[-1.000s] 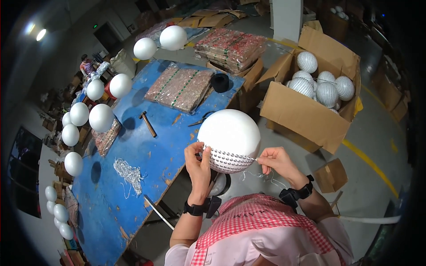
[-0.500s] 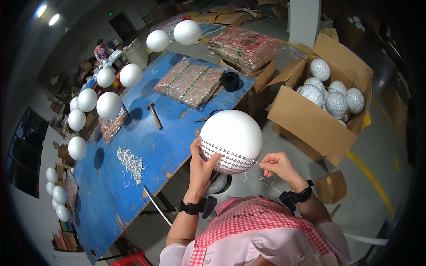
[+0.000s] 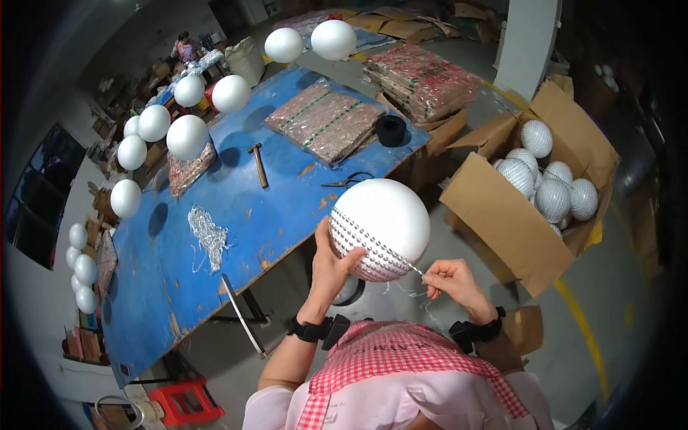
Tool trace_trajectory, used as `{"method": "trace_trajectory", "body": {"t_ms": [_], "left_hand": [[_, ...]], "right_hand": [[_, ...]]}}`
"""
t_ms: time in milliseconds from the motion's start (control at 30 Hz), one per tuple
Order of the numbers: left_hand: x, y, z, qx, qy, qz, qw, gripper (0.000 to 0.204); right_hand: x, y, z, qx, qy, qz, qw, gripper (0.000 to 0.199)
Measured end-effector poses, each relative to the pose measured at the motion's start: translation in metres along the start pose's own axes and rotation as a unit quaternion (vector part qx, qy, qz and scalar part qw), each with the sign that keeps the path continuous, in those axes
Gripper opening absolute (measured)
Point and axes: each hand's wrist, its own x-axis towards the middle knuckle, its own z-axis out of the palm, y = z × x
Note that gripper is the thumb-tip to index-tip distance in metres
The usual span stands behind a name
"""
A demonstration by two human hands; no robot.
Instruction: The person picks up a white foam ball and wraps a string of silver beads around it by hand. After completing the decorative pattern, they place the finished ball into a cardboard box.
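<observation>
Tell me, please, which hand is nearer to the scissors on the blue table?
Left. The left hand cups the white foam ball just below the scissors. The right hand pinches the bead strand farther off, at the ball's other side.

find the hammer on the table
In the head view the hammer lies on the blue table, upper left of the ball, between the wrapped sheets and scissors.

Ball (image 3: 378,228) between hands, table (image 3: 172,287) left, box (image 3: 512,222) right
</observation>
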Motion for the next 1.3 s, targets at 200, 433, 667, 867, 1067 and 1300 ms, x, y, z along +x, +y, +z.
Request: {"method": "trace_trajectory", "body": {"t_ms": [200, 433, 667, 867, 1067, 1300], "left_hand": [[-0.004, 0.007, 0.005, 0.122, 0.099, 0.024, 0.987, 0.061], [-0.018, 0.008, 0.015, 0.232, 0.045, 0.122, 0.964, 0.091], [-0.019, 0.003, 0.015, 0.075, 0.101, 0.018, 0.992, 0.073], [-0.030, 0.006, 0.016, 0.242, 0.009, 0.106, 0.964, 0.100], [-0.030, 0.012, 0.021, 0.084, 0.040, 0.042, 0.995, 0.101], [-0.037, 0.009, 0.015, 0.164, 0.070, 0.060, 0.982, 0.070]], "right_hand": [[0.001, 0.002, -0.004, 0.005, -0.014, 0.001, 1.000, 0.015], [-0.011, -0.007, 0.006, 0.020, -0.066, 0.017, 0.997, 0.015], [-0.005, 0.009, -0.003, 0.001, -0.030, 0.014, 0.999, 0.015], [-0.008, 0.022, -0.003, 0.011, -0.059, 0.025, 0.998, 0.017], [-0.010, 0.019, -0.001, 0.009, -0.071, 0.017, 0.997, 0.019], [-0.015, 0.025, 0.000, 0.010, -0.068, 0.028, 0.997, 0.021]]}}
